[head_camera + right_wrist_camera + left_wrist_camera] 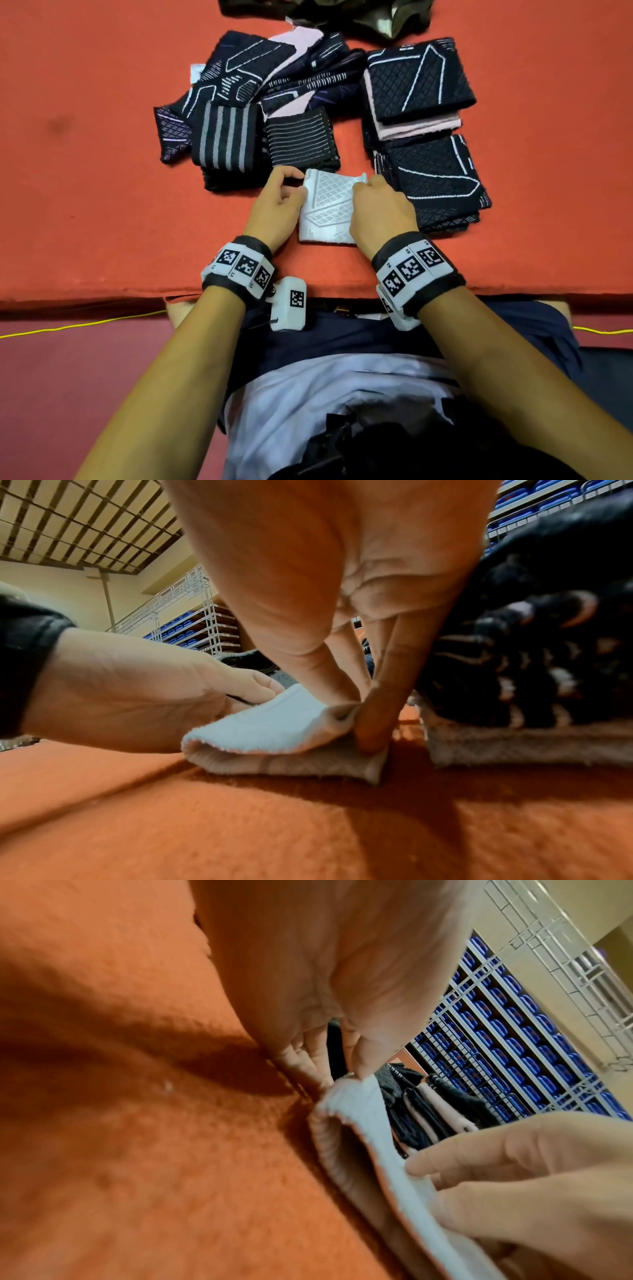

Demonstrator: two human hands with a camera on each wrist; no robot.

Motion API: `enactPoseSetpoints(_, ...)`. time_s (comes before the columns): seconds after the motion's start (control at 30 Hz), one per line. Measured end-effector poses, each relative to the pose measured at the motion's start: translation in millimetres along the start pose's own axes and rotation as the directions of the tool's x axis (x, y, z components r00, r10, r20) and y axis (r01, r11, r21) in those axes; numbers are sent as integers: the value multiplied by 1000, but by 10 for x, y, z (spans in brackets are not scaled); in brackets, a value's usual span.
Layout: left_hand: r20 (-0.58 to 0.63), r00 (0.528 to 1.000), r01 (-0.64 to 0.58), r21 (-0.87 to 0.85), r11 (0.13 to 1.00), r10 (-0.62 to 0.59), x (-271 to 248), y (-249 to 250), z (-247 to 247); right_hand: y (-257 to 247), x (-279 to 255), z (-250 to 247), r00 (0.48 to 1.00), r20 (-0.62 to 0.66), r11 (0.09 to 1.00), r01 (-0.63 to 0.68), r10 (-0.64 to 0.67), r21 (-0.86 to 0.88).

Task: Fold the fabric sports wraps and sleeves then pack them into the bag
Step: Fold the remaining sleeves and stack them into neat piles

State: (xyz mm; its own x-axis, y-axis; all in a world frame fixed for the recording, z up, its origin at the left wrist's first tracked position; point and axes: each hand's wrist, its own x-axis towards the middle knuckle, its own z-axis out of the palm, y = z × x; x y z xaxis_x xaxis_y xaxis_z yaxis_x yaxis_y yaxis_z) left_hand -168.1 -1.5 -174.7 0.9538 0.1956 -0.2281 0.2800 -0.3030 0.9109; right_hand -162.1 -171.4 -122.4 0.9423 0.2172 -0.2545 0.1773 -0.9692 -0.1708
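Two hands at work nearest of all: left hand pinching the far left corner of a white sleeve, right hand pinching its far right corner, thumb and fingers curled onto the cloth on both sides. Lying on the orange mat, just beyond the near edge, with the top layer lifted slightly off the bottom one at the far end, as seen from the right wrist. Judged mid-fold, far edges being matched. Just right of the right hand, almost touching it, a stack of folded dark pieces with a pink-edged pile behind. Left and farther out, a looser heap of dark wraps, striped ones in front, several overlapping and unevenly laid. Farthest away, at the top edge of the head view, a dark shiny bag, only partly in view, opening not discernible. Risks from here: corners slipping from so light a pinch, leaving the layers askew; a springy knit reopening once released; a right wrist brushing the neighbouring stack and toppling it; a white piece mislaid among so many dark ones less likely, yet a crooked heap on the left liable to unfold when carried to the bag.
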Motion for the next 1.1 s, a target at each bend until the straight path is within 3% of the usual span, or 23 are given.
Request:
enactPoseSetpoints(0.1, 36, 999, -19, 12, 1000, 19, 8, 7, -28, -8, -15, -4, 1000, 5, 1000, -19, 19, -25)
enactPoseSetpoints(0.27, 222, 975, -26, 47, 999, 15, 31, 75, -75, -4, 23, 17, 1000, -8, 999, -20, 20, -34)
enactPoseSetpoints(0.37, 231, 973, -37, 90, 995, 15, 22, 104, -63, -28, 47, 53, 1000, -2, 999, -20, 20, -30)
enactPoseSetpoints(0.53, 202, 977, -63, -45, 997, 71, -32, 107, -37, -37, 89, 84, 1000, 4, 1000, 13, -13, 2)
enactPoseSetpoints(0.77, 187, 964, -161, -160, 974, 190, -93, 301, -184, -2, 169, -42, 997, -72, 947, 59, -38, 316)
enactPoseSetpoints(0.93, 181, 945, -227, -238, 944, 273, -7, 584, -209, 53, 179, -221, 991, -132, 786, 69, 16, 614)
enactPoseSetpoints(1.1, 183, 932, -249, -303, 920, 312, 44, 806, -90, 233, 222, -471, 977, -201, 786, 72, 67, 614)
